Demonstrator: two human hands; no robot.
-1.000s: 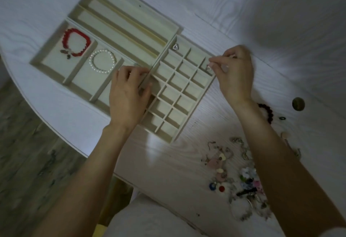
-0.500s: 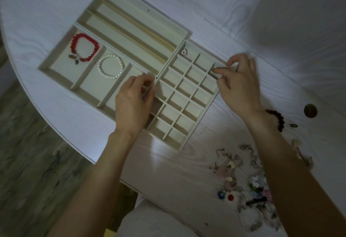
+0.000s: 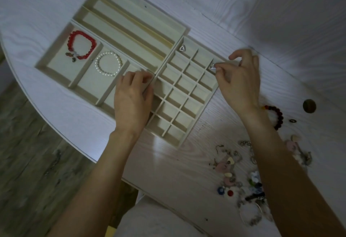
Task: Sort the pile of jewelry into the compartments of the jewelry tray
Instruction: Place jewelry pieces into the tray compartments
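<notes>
Since a second ago our right hand [image 3: 240, 79] has stayed at the far right corner of the beige, velvet-lined compartment tray [image 3: 131, 18], and the small silver piece [image 3: 212, 66] pinched between its thumb and forefinger now hangs lower over a small square cell there; our left hand [image 3: 132, 98] has hardly shifted. It rests with curled fingers on the tray's central divider; whether they grip the wall or only press it we cannot tell.

In the tray a red beaded bracelet [image 3: 82, 44] lies in the large left cell, a white pearl bracelet [image 3: 108, 64] in the cell beside it, and a silver triangular ring [image 3: 182, 48] in the top small cell. The unsorted pile of mixed jewelry [image 3: 243, 173] lies on the white wood-grain table [image 3: 280, 12], near the tray's near right corner, with a dark red bead bracelet [image 3: 275, 114] beside it.

We judge the silver piece light, stiff and slick, best held by its edges in a fingertip pinch and let go low inside the cell so it cannot bounce out.
</notes>
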